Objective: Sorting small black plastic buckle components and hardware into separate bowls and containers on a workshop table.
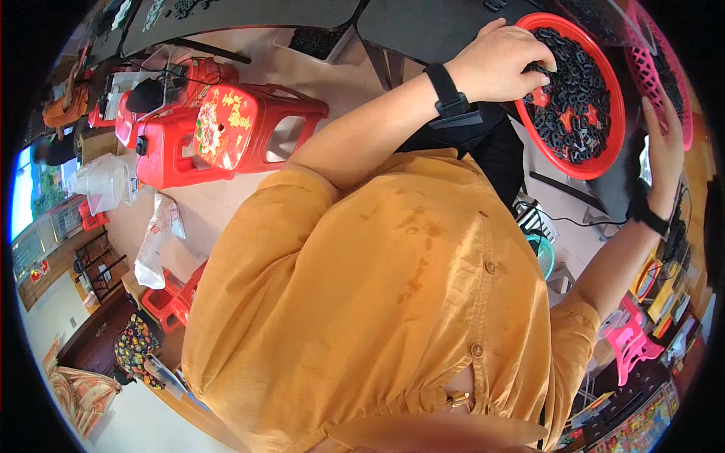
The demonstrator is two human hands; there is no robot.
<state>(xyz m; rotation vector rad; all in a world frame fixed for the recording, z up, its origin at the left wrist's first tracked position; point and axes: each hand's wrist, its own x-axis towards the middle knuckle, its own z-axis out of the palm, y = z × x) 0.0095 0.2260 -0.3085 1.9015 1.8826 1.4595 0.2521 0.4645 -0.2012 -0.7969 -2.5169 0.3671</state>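
My left hand (504,62) reaches over the rim of a round red plastic basin (618,107). Its thumb and forefinger are curled at the heap of small black ring-shaped parts (572,73) inside. Black pieces show between those fingertips, but whether they are gripped is unclear. Red patches of the basin's bottom show through the heap. My right hand (665,136) is right of the basin, fingers extended and apart, beside a pink lattice basket (645,71) that also contains dark parts. Nothing is visible in its grasp. A whitish item (644,161) lies beside its palm.
Dark tabletops (391,28) run along the top, with loose black parts (190,7) at the far left. Below stands a pale bin (340,48) of black material. Red plastic stools (260,124) stand left. A teal basket (541,255) and a cable (583,223) are under the table.
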